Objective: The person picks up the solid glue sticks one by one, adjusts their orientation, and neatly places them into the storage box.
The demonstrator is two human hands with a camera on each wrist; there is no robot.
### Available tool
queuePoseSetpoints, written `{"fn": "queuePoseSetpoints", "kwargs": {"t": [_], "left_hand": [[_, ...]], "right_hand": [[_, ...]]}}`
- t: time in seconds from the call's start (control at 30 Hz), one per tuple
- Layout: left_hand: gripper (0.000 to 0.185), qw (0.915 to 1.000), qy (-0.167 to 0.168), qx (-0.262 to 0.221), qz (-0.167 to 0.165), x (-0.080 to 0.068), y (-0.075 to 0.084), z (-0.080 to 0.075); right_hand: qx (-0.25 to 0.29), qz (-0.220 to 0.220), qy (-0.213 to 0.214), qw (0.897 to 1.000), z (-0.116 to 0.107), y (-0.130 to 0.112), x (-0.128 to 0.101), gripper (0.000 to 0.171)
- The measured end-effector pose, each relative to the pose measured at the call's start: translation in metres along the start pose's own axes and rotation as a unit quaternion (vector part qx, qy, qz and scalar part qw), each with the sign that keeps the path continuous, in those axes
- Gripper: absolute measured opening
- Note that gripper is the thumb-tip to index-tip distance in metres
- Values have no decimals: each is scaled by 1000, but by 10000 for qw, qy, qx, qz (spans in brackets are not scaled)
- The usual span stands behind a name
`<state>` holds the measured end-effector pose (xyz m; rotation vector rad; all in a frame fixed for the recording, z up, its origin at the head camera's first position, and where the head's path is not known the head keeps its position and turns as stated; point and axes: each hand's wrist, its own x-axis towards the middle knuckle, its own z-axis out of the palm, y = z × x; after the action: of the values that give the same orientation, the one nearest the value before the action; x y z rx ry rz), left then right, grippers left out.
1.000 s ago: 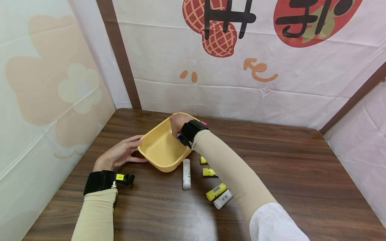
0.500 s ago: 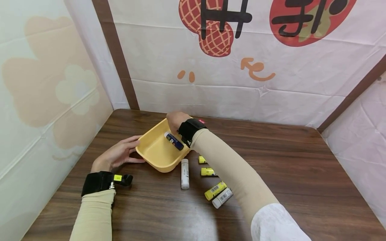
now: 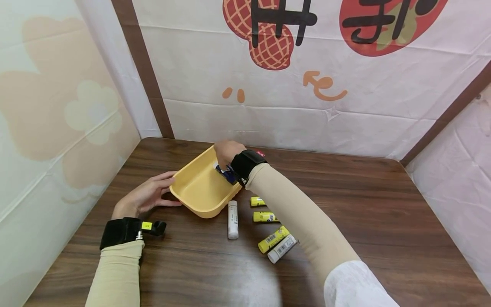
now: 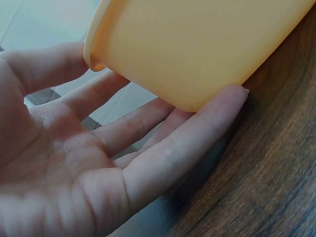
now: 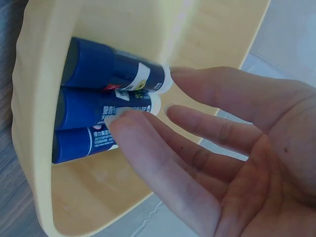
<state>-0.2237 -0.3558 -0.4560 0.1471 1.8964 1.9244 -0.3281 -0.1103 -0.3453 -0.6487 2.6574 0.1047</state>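
In the head view, my left hand [image 3: 145,195] is at the near left corner of a yellow plastic bin [image 3: 199,200]. Its thumb lies along one wall and the index finger touches the rim, fingers fairly straight. My right hand [image 3: 227,152] reaches over the bin's far right end. Three blue glue sticks with white ends lie side by side inside: an upper one [image 5: 118,69], a middle one [image 5: 81,109] and a lower one [image 5: 74,145]. In the right wrist view, fingers spread loosely, the index tip meets the upper stick's white end, and the thumb overlaps the middle stick.
A white glue stick [image 3: 232,219] lies by the bin's near right side. Three yellow glue sticks, the nearest one [image 3: 273,239] beside another white stick [image 3: 282,248], lie under or near the right forearm. A printed cloth [image 3: 199,115] hangs behind the wooden table [image 3: 192,264].
The right hand lifted a little, baring a blue glue stick in the bin, then came back over it. The whole scene has shifted slightly left in the head view; the left hand stays at the bin.
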Motion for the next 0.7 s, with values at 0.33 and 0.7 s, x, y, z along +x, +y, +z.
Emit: {"fn": "queuePoseSetpoints", "kwargs": {"t": [0.33,0.7], "left_hand": [[62,9998,-84,-172,78,0,-2,2],[62,9997,-198,-116,109,2,-1,4]], "right_hand": [[211,-181,-155,9995,1,-1,-7,28],[-9,-422,10,9991,-2,-1,-28,24]]}}
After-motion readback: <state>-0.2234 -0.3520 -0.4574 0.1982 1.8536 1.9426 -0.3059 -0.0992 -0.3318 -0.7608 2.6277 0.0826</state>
